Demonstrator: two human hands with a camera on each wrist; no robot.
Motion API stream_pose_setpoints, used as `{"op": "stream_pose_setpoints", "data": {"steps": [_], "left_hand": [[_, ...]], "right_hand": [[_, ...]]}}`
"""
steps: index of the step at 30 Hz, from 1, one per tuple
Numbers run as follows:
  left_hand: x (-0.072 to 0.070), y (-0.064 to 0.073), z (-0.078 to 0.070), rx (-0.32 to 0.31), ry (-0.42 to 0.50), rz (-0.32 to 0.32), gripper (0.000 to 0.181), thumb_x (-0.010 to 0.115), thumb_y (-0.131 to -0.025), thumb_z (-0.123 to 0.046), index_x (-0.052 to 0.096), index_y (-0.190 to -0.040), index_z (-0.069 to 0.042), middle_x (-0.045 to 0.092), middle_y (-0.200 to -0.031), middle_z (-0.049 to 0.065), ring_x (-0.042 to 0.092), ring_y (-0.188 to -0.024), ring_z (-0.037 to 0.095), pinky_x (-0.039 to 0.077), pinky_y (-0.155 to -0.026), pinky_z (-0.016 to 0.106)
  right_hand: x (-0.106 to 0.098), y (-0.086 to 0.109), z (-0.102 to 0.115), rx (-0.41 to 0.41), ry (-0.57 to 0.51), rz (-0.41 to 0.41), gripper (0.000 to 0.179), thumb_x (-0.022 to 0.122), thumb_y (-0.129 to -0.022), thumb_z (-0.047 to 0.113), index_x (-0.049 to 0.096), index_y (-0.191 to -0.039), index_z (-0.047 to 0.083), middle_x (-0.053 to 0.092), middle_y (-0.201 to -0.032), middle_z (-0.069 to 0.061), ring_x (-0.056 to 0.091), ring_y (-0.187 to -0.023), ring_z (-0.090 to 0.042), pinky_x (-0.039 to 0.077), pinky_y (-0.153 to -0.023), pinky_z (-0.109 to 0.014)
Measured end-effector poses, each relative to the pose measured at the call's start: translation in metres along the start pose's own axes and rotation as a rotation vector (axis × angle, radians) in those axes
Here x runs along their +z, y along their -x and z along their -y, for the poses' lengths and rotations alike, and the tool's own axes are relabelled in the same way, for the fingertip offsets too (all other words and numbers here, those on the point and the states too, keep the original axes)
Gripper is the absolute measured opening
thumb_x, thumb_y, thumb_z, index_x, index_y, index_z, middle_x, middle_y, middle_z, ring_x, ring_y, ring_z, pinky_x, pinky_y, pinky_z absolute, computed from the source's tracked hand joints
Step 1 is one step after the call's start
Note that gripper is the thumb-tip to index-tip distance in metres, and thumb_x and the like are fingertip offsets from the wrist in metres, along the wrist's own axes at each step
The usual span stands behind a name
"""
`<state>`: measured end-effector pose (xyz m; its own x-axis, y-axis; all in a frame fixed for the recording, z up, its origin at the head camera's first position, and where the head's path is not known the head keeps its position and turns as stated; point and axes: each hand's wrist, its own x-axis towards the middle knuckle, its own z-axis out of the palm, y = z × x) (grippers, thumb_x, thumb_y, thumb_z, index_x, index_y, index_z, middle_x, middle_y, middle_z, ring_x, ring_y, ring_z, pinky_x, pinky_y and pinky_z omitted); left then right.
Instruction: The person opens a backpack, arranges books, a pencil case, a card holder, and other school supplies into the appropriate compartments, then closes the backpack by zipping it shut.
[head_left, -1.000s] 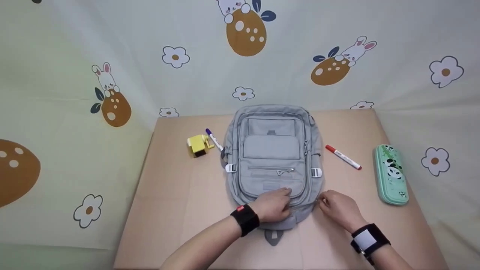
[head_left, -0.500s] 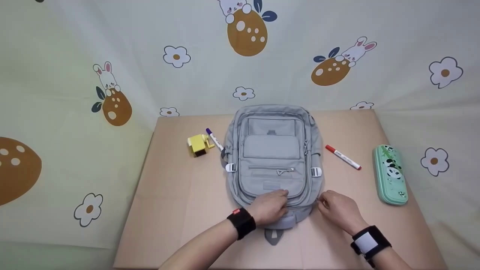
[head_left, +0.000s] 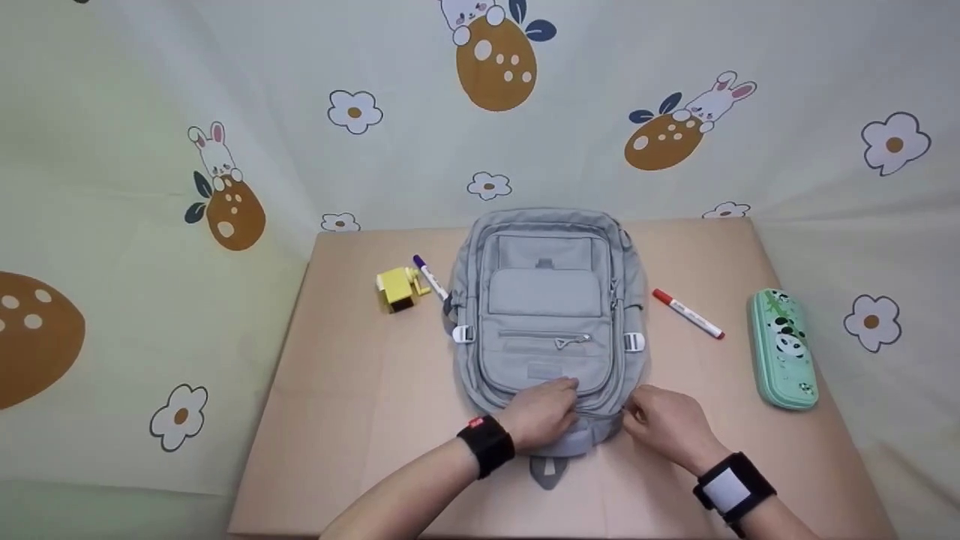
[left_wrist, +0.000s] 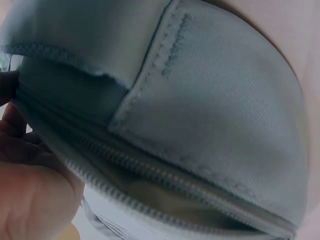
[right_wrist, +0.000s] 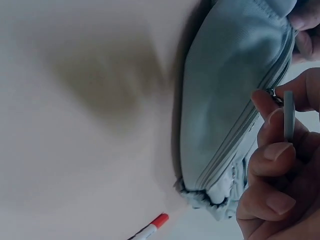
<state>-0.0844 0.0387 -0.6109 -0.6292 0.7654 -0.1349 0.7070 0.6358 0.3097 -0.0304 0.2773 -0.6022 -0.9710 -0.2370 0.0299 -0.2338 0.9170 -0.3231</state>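
A grey backpack [head_left: 545,292] lies front side up with its grab loop [head_left: 548,471] toward the person. At its near end my left hand [head_left: 541,414] grips the fabric edge of a zipped opening. In the left wrist view the zipper teeth [left_wrist: 150,170] stand apart, and a gap into the bag shows between them. By the bag's near right corner, my right hand [head_left: 667,424] pinches the zipper pull; the right wrist view shows this grey pull tab [right_wrist: 289,116] between thumb and fingers, close against the zipper line.
Left of the bag are a yellow crank pencil sharpener [head_left: 397,289] and a purple-capped marker [head_left: 430,277]. To the right lie a red-capped marker [head_left: 688,313] and a green panda pencil case [head_left: 784,349]. Behind the table [head_left: 337,420] hangs a patterned curtain [head_left: 405,165].
My right hand has shifted slightly left along the bag's near edge with the zipper pull. My left hand has moved a little left, still gripping the edge.
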Motion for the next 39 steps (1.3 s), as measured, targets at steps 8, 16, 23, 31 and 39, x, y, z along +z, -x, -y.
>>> {"op": "stream_pose_setpoints", "data": {"steps": [8, 16, 23, 31, 39], "left_hand": [[0.002, -0.004, -0.001, -0.018, 0.012, -0.036, 0.023, 0.055, -0.105, -0.025, 0.065, -0.117, -0.009, 0.06, -0.141, 0.007, 0.059, -0.127, 0.019, 0.045, -0.107, 0.029], [-0.001, 0.005, 0.006, 0.03, 0.047, -0.027, 0.018, 0.058, -0.104, -0.029, 0.068, -0.104, -0.014, 0.056, -0.147, 0.008, 0.054, -0.134, 0.018, 0.041, -0.11, 0.028], [-0.007, 0.02, 0.019, 0.087, 0.065, -0.028, 0.017, 0.062, -0.102, -0.031, 0.063, -0.095, -0.015, 0.056, -0.147, 0.01, 0.053, -0.134, 0.02, 0.039, -0.112, 0.028], [-0.005, 0.036, 0.034, 0.108, 0.072, -0.043, 0.015, 0.063, -0.101, -0.028, 0.061, -0.095, -0.015, 0.058, -0.144, 0.008, 0.055, -0.133, 0.02, 0.04, -0.111, 0.029], [-0.003, 0.038, 0.036, 0.093, 0.089, -0.055, 0.013, 0.06, -0.103, -0.027, 0.06, -0.097, -0.015, 0.059, -0.144, 0.008, 0.056, -0.131, 0.02, 0.041, -0.11, 0.03]], "right_hand": [[0.003, -0.002, 0.014, -0.078, -0.022, -0.053, 0.026, 0.072, -0.08, 0.019, 0.05, -0.069, 0.026, 0.037, -0.064, 0.014, 0.037, -0.054, -0.005, 0.032, -0.049, -0.025], [0.007, 0.002, 0.014, -0.071, -0.034, -0.06, 0.024, 0.074, -0.082, 0.021, 0.054, -0.07, 0.027, 0.038, -0.065, 0.016, 0.038, -0.055, -0.003, 0.034, -0.05, -0.025], [0.007, 0.006, 0.01, -0.039, -0.055, -0.01, 0.025, 0.073, -0.084, 0.022, 0.053, -0.07, 0.027, 0.039, -0.064, 0.016, 0.04, -0.055, -0.003, 0.035, -0.051, -0.026], [0.005, 0.008, 0.012, -0.012, -0.062, 0.022, 0.034, 0.071, -0.087, 0.024, 0.047, -0.065, 0.028, 0.039, -0.061, 0.015, 0.039, -0.054, -0.004, 0.035, -0.051, -0.026], [0.004, 0.006, 0.019, -0.038, -0.071, 0.021, 0.033, 0.07, -0.089, 0.022, 0.046, -0.066, 0.026, 0.038, -0.062, 0.014, 0.038, -0.054, -0.004, 0.034, -0.051, -0.026]]}}
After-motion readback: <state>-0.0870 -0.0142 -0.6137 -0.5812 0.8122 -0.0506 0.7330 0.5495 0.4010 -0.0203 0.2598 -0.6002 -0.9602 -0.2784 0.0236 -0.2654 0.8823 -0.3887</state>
